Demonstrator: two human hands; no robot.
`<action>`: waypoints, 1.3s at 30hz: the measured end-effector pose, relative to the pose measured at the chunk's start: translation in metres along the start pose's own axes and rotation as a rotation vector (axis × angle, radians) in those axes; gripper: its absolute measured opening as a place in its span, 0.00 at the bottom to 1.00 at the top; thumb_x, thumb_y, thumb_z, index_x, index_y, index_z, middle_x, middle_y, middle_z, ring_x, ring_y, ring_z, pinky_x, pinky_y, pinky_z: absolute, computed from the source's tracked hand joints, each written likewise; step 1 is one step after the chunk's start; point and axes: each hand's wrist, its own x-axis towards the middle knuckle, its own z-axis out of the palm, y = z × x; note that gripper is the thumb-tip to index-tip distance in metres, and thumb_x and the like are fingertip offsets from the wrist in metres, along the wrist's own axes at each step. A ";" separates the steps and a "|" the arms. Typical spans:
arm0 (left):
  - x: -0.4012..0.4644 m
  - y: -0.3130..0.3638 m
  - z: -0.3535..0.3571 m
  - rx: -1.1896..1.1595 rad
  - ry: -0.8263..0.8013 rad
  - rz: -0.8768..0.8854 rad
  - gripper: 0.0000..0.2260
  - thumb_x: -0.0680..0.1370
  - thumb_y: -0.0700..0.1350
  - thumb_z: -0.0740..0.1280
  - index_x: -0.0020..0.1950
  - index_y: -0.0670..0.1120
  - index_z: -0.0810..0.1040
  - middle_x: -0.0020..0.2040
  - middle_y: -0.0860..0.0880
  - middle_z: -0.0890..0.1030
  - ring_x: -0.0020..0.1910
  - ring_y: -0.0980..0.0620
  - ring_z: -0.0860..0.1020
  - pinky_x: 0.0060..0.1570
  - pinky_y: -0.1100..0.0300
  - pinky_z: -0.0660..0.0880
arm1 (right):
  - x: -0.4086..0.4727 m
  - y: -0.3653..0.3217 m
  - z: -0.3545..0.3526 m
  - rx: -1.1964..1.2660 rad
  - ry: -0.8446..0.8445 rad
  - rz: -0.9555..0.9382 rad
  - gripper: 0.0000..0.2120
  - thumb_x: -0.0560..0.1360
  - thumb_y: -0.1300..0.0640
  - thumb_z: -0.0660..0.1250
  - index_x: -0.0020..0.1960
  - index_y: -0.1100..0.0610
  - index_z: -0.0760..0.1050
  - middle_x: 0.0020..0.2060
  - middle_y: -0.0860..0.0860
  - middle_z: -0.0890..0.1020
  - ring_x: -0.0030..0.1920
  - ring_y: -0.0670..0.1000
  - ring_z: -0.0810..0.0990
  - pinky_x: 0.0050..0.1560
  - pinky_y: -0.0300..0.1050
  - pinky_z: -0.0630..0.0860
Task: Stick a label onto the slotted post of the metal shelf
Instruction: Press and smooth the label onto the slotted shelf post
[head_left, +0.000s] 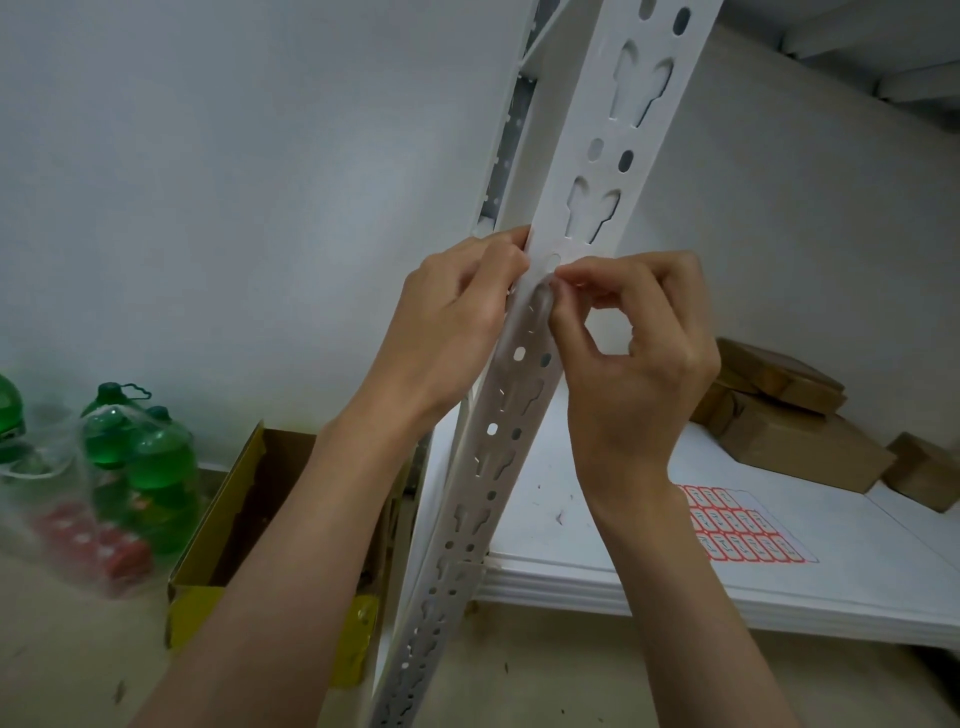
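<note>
The white slotted post (592, 156) of the metal shelf runs from top right down to bottom centre. My left hand (452, 317) grips the post's left edge with curled fingers at mid-height. My right hand (634, 338) has thumb and forefinger pinched together against the post's face just below a round hole. A small pale label seems to sit under those fingertips, mostly hidden. A sheet of red-bordered labels (737, 525) lies on the white shelf board (857, 577) at the right.
Brown cardboard boxes (789, 431) are stacked at the back of the shelf board. On the floor to the left stand an open yellow carton (218, 540) and green bottles in a clear bag (124, 457). A white wall is behind.
</note>
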 end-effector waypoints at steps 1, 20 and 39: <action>0.000 0.000 0.000 0.012 -0.001 -0.003 0.26 0.75 0.58 0.52 0.64 0.49 0.80 0.56 0.50 0.82 0.52 0.54 0.79 0.52 0.61 0.75 | 0.000 -0.001 0.001 0.007 -0.001 0.014 0.06 0.76 0.59 0.72 0.47 0.63 0.83 0.44 0.58 0.82 0.45 0.51 0.78 0.47 0.33 0.76; -0.004 0.001 -0.001 0.085 -0.006 0.041 0.17 0.82 0.50 0.62 0.70 0.53 0.77 0.60 0.56 0.82 0.53 0.55 0.80 0.52 0.66 0.78 | 0.001 -0.010 0.006 0.212 0.067 0.189 0.04 0.74 0.60 0.64 0.43 0.52 0.74 0.41 0.42 0.74 0.42 0.39 0.75 0.44 0.30 0.74; -0.007 0.003 -0.002 0.083 0.014 0.063 0.13 0.81 0.50 0.65 0.66 0.53 0.80 0.53 0.58 0.82 0.45 0.65 0.78 0.43 0.76 0.73 | -0.002 0.017 -0.014 0.549 0.145 0.794 0.04 0.74 0.59 0.76 0.44 0.56 0.82 0.38 0.49 0.85 0.40 0.50 0.84 0.46 0.45 0.83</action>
